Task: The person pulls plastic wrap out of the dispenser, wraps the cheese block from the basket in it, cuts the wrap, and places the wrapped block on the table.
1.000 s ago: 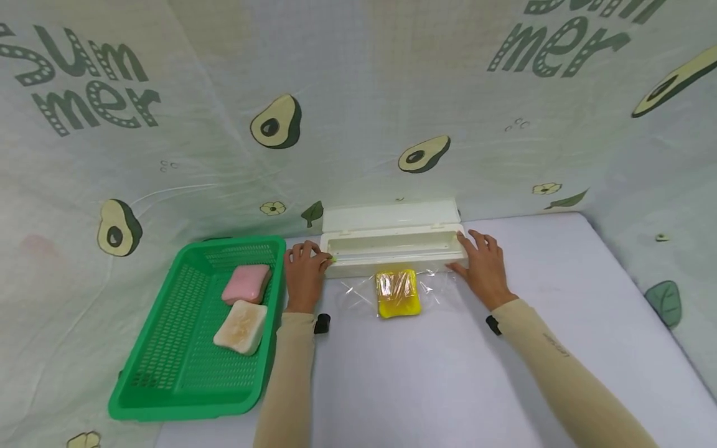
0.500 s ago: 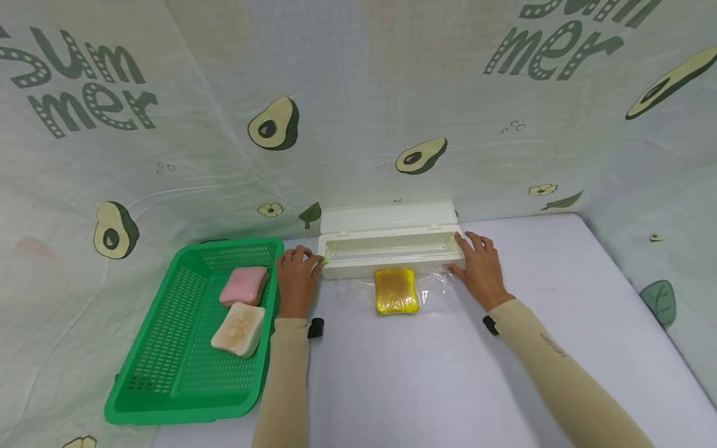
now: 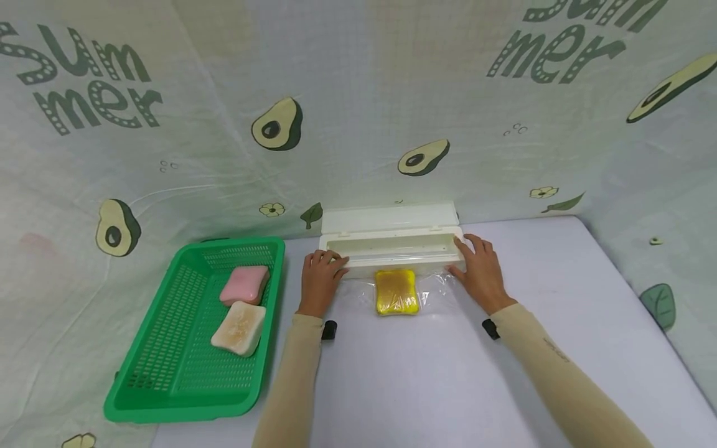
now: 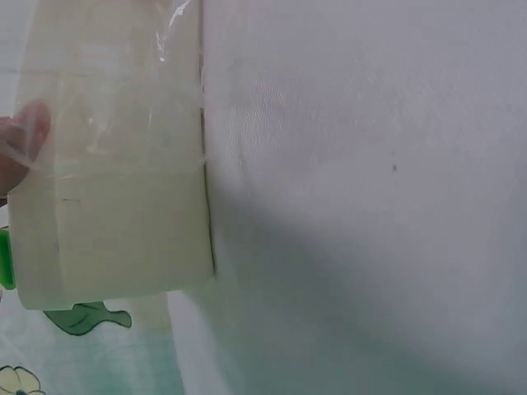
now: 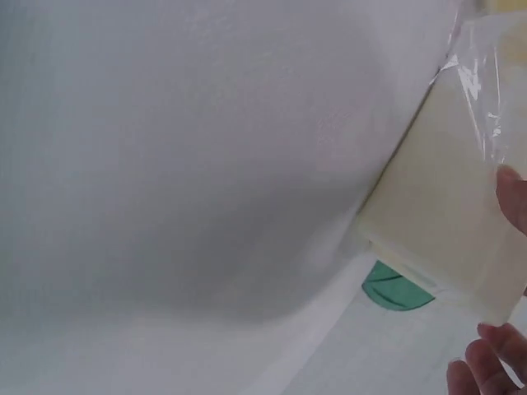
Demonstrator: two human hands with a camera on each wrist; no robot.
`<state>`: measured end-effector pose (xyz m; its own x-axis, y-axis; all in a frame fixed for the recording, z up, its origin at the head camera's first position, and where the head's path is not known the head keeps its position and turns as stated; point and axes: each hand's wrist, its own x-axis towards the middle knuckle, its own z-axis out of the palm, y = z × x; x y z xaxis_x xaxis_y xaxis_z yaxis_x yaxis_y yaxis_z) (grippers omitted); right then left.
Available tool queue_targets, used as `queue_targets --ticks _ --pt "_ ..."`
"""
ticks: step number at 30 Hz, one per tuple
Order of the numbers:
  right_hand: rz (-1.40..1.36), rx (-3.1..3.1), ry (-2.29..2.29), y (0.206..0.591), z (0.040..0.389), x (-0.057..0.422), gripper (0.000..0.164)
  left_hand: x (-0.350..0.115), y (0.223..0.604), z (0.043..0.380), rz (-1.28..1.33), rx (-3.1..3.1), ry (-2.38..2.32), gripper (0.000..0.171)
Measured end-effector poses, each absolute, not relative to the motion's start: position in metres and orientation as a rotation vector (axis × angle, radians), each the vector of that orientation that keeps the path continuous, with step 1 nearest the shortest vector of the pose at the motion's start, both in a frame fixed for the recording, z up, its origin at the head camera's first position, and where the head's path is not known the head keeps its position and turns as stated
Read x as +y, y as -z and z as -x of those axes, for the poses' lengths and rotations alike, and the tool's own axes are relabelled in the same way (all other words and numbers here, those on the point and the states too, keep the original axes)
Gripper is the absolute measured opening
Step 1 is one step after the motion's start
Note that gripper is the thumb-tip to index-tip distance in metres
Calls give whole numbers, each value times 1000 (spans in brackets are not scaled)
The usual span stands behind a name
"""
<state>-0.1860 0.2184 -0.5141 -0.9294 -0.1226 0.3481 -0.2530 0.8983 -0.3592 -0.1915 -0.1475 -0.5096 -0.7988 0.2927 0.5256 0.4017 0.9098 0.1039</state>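
Observation:
A long white cling film dispenser (image 3: pixel 364 272) lies at the back of the table, its lid (image 3: pixel 389 218) raised. Clear cling film (image 3: pixel 437 289) hangs from its front over a yellow, toast-shaped piece (image 3: pixel 396 292). My left hand (image 3: pixel 319 283) is at the dispenser's front edge near the left end, thumb and fingers pinching at the film there; in the left wrist view the thumb (image 4: pixel 37 132) shows through film. A green tab (image 4: pixel 6 259) sits at the dispenser's end. My right hand (image 3: pixel 478 274) holds the right end, thumb on the front wall, fingers at the rim.
A green plastic basket (image 3: pixel 120 392) stands left of my left arm. Inside lie a pink cushion-shaped piece (image 3: pixel 244 285) and a white toast-shaped piece (image 3: pixel 239 328) with a browned top. A printed cloth (image 3: pixel 347 112) hangs close behind the dispenser.
My left hand shifted left half a second ago, near the green tab, and has since moved right along the dispenser's front edge. The right hand stays at the right end.

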Motion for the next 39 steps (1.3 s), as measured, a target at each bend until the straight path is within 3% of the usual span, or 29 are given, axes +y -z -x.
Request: queue_targets --ticks 5,16,25,39 --pt "-369 -2627 -664 515 183 212 41 -152 510 192 540 -2500 279 22" --pt "-472 -2485 -848 514 179 207 24 -151 508 185 539 -2455 314 7" --pt "-748 -2494 -880 518 171 218 27 -157 513 166 689 -2453 409 10" --pt "-1068 -2449 -519 517 167 233 31 -170 516 155 778 -2619 260 8"
